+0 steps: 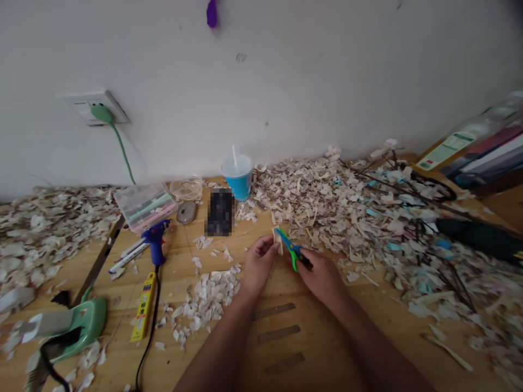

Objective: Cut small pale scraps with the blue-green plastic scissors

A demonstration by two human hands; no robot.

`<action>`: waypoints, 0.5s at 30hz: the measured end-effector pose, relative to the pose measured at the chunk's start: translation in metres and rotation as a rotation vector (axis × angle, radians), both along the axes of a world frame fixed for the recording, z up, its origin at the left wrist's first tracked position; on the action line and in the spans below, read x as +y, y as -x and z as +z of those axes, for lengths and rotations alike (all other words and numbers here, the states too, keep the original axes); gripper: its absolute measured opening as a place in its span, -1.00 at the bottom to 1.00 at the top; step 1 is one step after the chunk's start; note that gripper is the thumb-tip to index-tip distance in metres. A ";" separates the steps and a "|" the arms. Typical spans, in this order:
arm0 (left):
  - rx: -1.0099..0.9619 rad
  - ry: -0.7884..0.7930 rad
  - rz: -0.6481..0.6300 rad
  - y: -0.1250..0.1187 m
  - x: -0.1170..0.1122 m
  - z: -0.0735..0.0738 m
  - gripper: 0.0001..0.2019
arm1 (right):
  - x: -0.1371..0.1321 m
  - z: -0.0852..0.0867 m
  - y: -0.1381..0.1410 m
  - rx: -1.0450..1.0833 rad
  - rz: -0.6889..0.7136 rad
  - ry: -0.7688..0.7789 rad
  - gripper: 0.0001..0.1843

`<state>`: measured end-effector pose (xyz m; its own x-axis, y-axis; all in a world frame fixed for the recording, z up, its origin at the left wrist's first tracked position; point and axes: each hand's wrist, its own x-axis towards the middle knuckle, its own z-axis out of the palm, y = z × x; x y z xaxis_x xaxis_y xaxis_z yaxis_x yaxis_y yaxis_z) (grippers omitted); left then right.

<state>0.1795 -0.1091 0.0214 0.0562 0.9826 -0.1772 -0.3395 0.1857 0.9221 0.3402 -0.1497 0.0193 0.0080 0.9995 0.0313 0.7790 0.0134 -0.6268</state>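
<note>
My left hand [259, 264] pinches a small pale scrap [277, 240] between thumb and fingers, just above the wooden table [286, 348]. Small scissors [291, 248] with blue blades and green handles are gripped by my right hand [321, 274], and the blades touch the scrap's right edge. A little heap of cut pale pieces [206, 300] lies to the left of my left forearm. Both forearms reach in from the bottom edge.
A large spread of pale shavings [347, 201] covers the table's back right, and more shavings [44, 223] lie at the left. A blue cup [237, 177], a blue glue gun [156, 241], a yellow utility knife [143, 306], a clear pen box [145, 207] and a green stapler [77, 325] stand around.
</note>
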 end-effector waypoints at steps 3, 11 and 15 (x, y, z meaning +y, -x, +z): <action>-0.008 -0.002 -0.031 -0.001 0.000 0.001 -0.70 | 0.001 -0.001 0.000 -0.018 0.001 -0.001 -0.78; -0.245 0.131 0.111 -0.001 0.002 -0.002 -0.72 | -0.002 -0.007 0.001 -0.077 0.028 -0.069 -0.75; -0.399 0.166 0.150 0.001 0.002 0.004 -0.71 | -0.005 -0.007 0.003 -0.159 0.070 -0.116 -0.66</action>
